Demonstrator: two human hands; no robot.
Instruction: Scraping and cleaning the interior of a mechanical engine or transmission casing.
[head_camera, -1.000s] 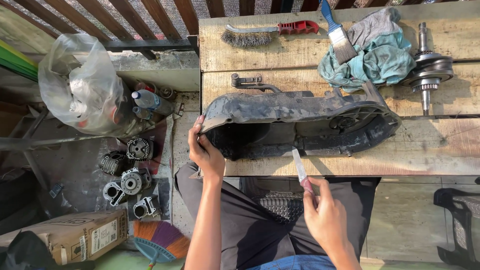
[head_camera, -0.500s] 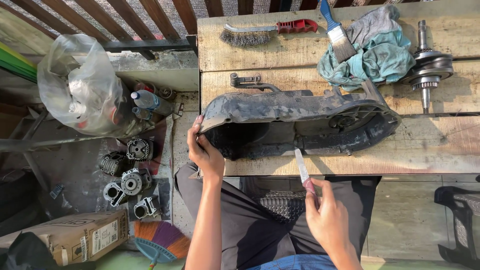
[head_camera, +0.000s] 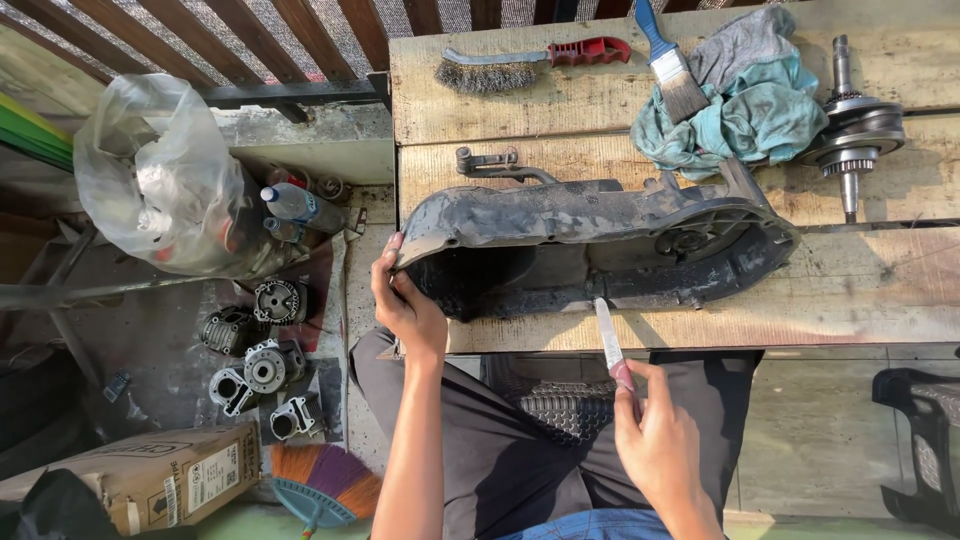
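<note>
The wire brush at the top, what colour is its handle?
Red. The wire brush lies on the wooden bench; the head view shows it best.

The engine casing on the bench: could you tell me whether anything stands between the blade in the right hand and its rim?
Nothing visible does. The right hand holds a slim blade whose tip already reaches the lower rim of the dark engine casing. The left hand grips the casing's left end, well clear of the blade. The rags and brushes lie beyond the casing.

L hand (head_camera: 408, 310) clamped; R hand (head_camera: 655, 445) pinching.
</note>
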